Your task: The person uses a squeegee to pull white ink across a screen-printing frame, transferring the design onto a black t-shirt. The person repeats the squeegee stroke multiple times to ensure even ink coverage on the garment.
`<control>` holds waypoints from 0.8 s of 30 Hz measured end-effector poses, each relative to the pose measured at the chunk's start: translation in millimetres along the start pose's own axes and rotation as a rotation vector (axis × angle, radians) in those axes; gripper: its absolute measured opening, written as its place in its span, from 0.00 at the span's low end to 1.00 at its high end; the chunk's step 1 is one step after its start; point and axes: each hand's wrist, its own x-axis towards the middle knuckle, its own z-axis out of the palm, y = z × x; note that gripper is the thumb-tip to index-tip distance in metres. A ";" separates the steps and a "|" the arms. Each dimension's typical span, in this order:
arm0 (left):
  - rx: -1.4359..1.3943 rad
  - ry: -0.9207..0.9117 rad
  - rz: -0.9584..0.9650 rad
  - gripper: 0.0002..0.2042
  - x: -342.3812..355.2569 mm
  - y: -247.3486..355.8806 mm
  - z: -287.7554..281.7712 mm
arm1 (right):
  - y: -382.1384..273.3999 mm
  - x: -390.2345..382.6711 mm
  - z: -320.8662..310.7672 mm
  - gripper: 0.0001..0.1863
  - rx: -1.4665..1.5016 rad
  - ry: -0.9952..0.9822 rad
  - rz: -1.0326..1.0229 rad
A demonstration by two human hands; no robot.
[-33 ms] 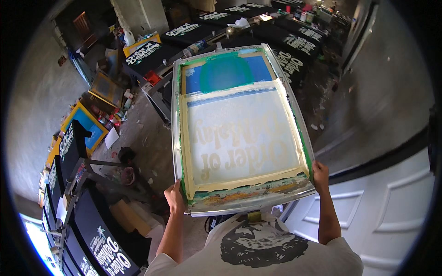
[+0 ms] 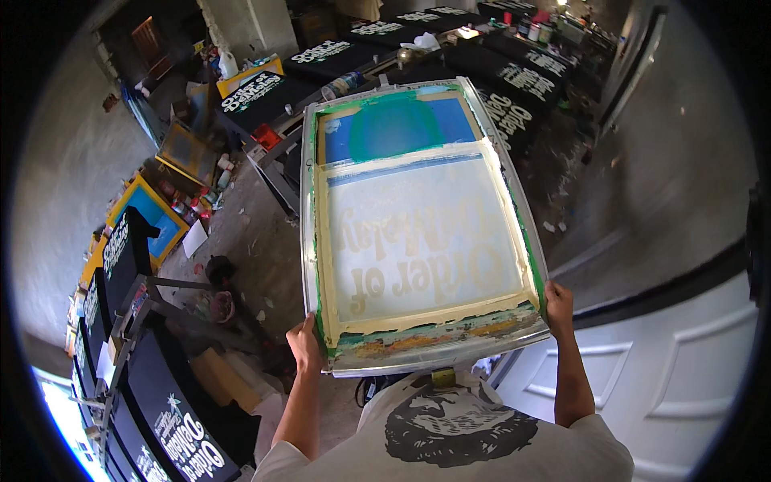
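Left hand [image 2: 304, 345] and right hand [image 2: 560, 309] stay clamped on the framed printing screen [image 2: 418, 193], steady as the door [image 2: 642, 361] to its right shifts in view.

Left hand [image 2: 305, 347]: fingers mostly hidden by frame [image 2: 307, 225]
Right hand [image 2: 559, 308]: likewise
Door [image 2: 634, 321]: cut off, near right
Jars [image 2: 534, 32], far: contents too small

It's dim in here. Daylight burns out white, violet-fringed, through an opening [image 2: 63, 418] at eight o'clock; a small glow [image 2: 468, 33] sits near one. The framed screen [image 2: 418, 197] catches even light at centre. The pale door [image 2: 683, 361] bows at four o'clock, edges curving into blackness all around.
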 end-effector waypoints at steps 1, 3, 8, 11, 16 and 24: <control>-0.005 0.012 -0.006 0.20 2.8 1.0 12.7 | 4.6 21.8 1.3 0.21 -0.005 -0.008 -0.023; -0.019 0.042 -0.012 0.20 7.6 7.6 37.2 | -17.8 58.9 2.0 0.21 -0.072 -0.051 -0.035; 0.029 0.141 -0.009 0.19 8.8 17.7 79.7 | 1.2 153.8 5.7 0.20 -0.049 -0.119 -0.085; 0.031 0.220 -0.049 0.19 4.5 19.5 103.0 | -1.3 205.9 14.8 0.20 -0.018 -0.201 -0.144; 0.064 0.350 -0.094 0.20 -12.5 2.9 127.7 | 5.4 280.3 45.5 0.19 -0.010 -0.275 -0.199; 0.030 0.593 -0.156 0.21 -77.5 -23.3 204.1 | 11.1 390.7 71.1 0.20 -0.024 -0.571 -0.268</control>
